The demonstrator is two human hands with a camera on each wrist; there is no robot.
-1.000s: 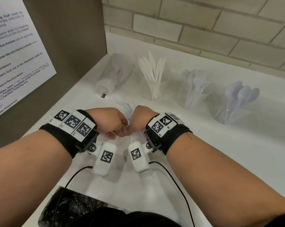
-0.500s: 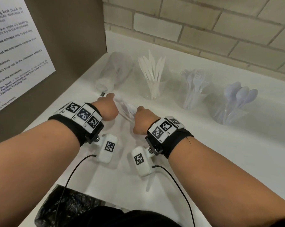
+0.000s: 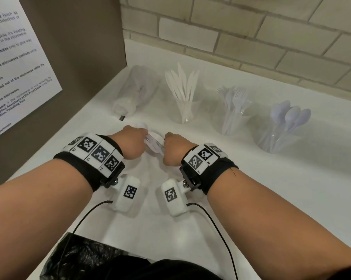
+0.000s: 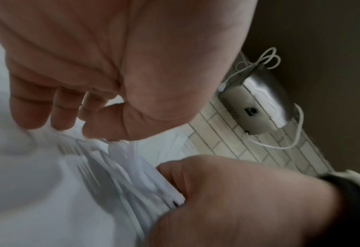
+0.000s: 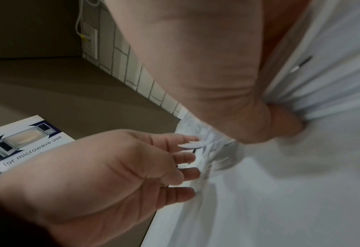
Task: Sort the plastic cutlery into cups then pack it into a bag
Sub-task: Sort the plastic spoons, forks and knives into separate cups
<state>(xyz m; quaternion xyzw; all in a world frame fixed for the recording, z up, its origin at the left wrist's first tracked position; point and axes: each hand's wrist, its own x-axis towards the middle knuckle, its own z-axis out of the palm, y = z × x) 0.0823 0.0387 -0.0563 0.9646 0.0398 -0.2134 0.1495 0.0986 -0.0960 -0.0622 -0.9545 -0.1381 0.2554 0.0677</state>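
A bundle of white plastic cutlery (image 3: 155,142) lies low over the white counter (image 3: 251,188) between my hands. My right hand (image 3: 173,150) grips its handles in a fist; the right wrist view shows those handles (image 5: 323,93) fanning out of the fist (image 5: 259,120). My left hand (image 3: 134,141) reaches over the other end, its fairly straight fingers (image 5: 187,172) touching the fork and spoon heads (image 5: 219,163). Behind stand three clear cups: knives (image 3: 185,110), forks (image 3: 233,118), spoons (image 3: 279,134).
A clear plastic bag (image 3: 134,93) lies at the back left by the brown side wall (image 3: 85,57). A black bag (image 3: 83,257) sits at the counter's front edge. A brick wall (image 3: 251,37) closes the back. Wrist-camera cables (image 3: 217,229) trail toward me.
Both hands moved away from me along the counter. They were pressed together; the left hand has slid out to the heads of the bundle, and the right keeps the handles.
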